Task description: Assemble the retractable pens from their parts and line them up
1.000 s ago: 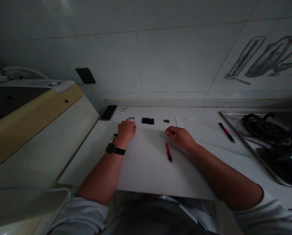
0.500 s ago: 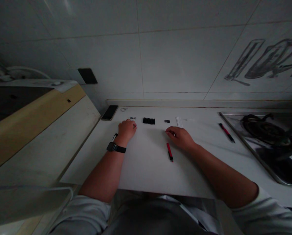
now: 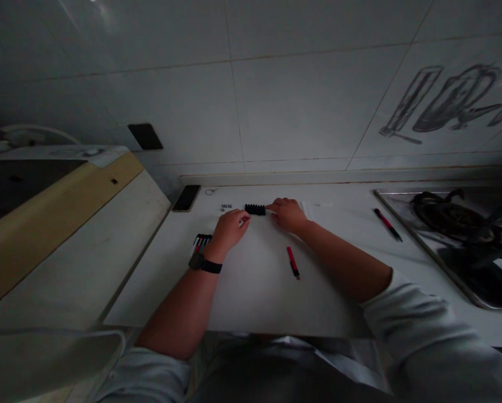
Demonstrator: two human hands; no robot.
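Observation:
A row of small black ribbed parts point(image 3: 255, 210) lies on the white counter between my hands. My left hand point(image 3: 232, 226) is just left of and below the row, fingers curled into a pinch; anything in it is too small to name. From the other side, my right hand point(image 3: 288, 214) reaches to the row's right end, its index finger stretched out against or very near the last part. Small metallic pieces point(image 3: 226, 207) lie above my left hand. Nearer to me rests a red and black pen point(image 3: 293, 262). Beside my left wrist, several pen-like pieces point(image 3: 201, 242) are partly covered.
White thin strips point(image 3: 306, 210) and small pale pieces point(image 3: 326, 205) lie right of my right hand. Another red and black pen point(image 3: 387, 225) lies by the gas stove point(image 3: 427, 252). A phone point(image 3: 186, 198) and a thin ring point(image 3: 210, 192) are at back left, beside a white cabinet point(image 3: 137, 224).
My right hand has moved up and left to the black row, hiding the small dark pieces. My left hand has shifted right and slightly down, uncovering metallic pieces and pen-like pieces.

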